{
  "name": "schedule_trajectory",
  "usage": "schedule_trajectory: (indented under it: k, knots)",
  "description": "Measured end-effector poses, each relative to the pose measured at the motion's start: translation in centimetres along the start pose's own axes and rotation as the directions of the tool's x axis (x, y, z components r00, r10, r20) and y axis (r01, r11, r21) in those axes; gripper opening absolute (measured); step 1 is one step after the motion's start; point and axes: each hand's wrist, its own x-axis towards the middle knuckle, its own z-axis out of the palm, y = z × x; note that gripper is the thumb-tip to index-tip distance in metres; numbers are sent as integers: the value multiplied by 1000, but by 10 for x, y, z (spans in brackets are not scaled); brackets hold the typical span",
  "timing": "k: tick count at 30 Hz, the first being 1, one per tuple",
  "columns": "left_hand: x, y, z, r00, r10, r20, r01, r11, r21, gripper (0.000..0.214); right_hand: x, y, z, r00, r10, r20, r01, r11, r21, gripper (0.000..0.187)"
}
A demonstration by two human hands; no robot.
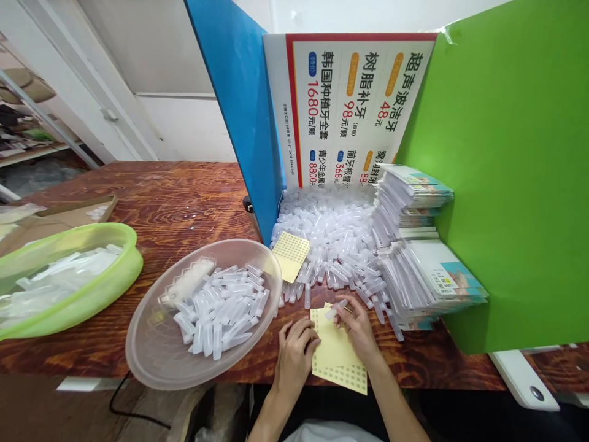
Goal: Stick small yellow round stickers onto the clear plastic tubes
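Note:
My right hand point(356, 325) pinches a small clear plastic tube point(335, 309) just above a yellow sticker sheet point(335, 353) lying at the table's front edge. My left hand point(297, 350) rests on the sheet's left side, fingers curled and pressing it down. To the left stands a clear plastic bowl point(151, 344) holding several clear tubes point(221, 310). Behind the hands lies a large heap of loose tubes point(331, 236) with a second sticker sheet point(289, 255) leaning on it.
A green bowl point(115, 282) with plastic bags sits far left. Stacks of leaflets point(423, 270) stand right of the heap. Blue point(239, 104), printed point(350, 104) and green point(506, 172) boards wall in the workspace. The wooden table point(175, 196) extends left, with a cardboard tray point(69, 212).

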Motion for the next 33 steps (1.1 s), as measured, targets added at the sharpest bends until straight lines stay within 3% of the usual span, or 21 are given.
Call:
schedule_trajectory:
  k: [22,33]
  knots:
    - [-1,-4,2,1000,22,21,-23,999,31,13,2,6,0,997,-63,-46,62,998,-10,35]
    - [3,-1,-3,997,-39,70,40,999,-13,12,3,12,-3,995,-101,-19,102,994,38,34]
